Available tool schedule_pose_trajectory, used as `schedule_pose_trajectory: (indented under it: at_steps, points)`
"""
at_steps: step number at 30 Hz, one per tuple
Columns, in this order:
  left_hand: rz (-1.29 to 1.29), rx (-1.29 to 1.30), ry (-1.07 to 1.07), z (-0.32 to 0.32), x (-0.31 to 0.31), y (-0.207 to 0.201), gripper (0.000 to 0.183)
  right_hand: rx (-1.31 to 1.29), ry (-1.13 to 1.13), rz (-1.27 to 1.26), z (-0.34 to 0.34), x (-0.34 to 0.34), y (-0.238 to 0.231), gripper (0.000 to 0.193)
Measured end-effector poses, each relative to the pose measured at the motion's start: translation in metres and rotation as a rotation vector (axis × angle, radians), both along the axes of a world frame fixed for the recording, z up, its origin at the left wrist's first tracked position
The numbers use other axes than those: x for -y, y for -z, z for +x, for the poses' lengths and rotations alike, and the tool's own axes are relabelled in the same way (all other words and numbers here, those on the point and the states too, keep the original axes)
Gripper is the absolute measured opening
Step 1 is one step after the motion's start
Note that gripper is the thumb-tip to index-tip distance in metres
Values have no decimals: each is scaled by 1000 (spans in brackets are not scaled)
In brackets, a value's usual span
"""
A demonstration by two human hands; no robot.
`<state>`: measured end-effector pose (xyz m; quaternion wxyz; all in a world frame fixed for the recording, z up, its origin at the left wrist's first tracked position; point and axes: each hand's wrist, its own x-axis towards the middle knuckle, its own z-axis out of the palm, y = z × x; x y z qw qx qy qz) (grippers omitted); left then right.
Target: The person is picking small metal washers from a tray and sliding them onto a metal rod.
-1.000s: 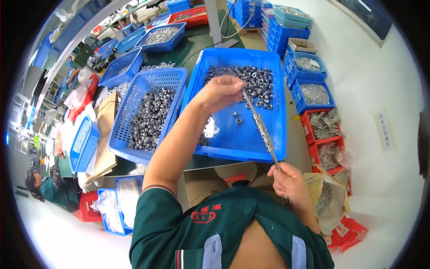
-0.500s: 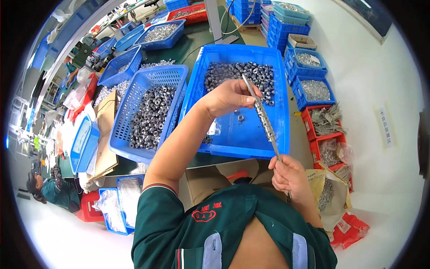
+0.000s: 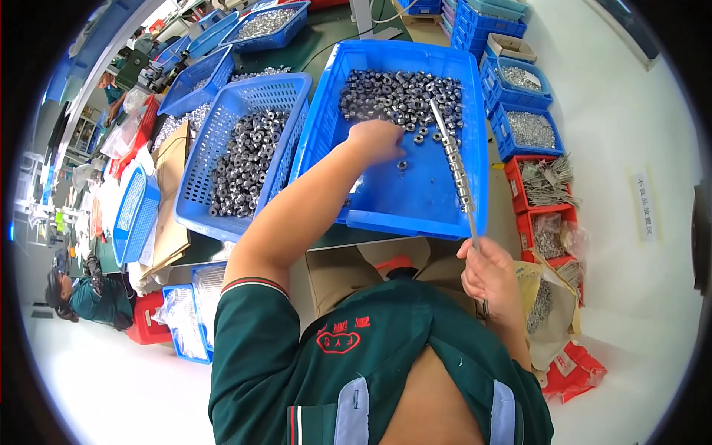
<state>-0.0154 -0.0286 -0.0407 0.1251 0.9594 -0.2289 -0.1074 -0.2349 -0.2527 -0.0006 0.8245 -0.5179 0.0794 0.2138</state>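
My right hand (image 3: 491,271) is closed around the lower end of a thin metal rod (image 3: 474,225), which slants up over the right side of a blue tray (image 3: 430,196). Several small shiny metal rings (image 3: 454,165) are threaded along the rod's middle in a row. Inside the tray, my left hand (image 3: 377,139) hovers low beside a heap of loose metal rings (image 3: 400,93). Its fingers are smeared by motion and partly hidden, so whether they hold a ring does not show. One stray ring (image 3: 402,165) lies on the tray floor below that hand.
Left of the tray stands a blue perforated basket (image 3: 194,170) full of similar rings. Cardboard sheets (image 3: 172,200) and a tilted blue basket (image 3: 135,215) lie farther left. Stacked blue crates (image 3: 512,93) and red bins (image 3: 519,189) line the right side. Another person (image 3: 96,300) sits at far left.
My left hand has let go of the rod's upper part and moved down-left into the tray. My right hand still holds the rod, slightly farther right. The view has shifted a little.
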Motion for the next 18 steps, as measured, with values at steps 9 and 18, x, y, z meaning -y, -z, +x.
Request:
schedule_pose_trajectory:
  at_steps: [9,18]
  points:
    - [-613,-518,-273,14,-6,-16,21,-2,-34,-20,-1,0,1,16]
    - [-1605,-970,-79,0,-15,-41,26,-1,-122,-28,-1,-2,5,13]
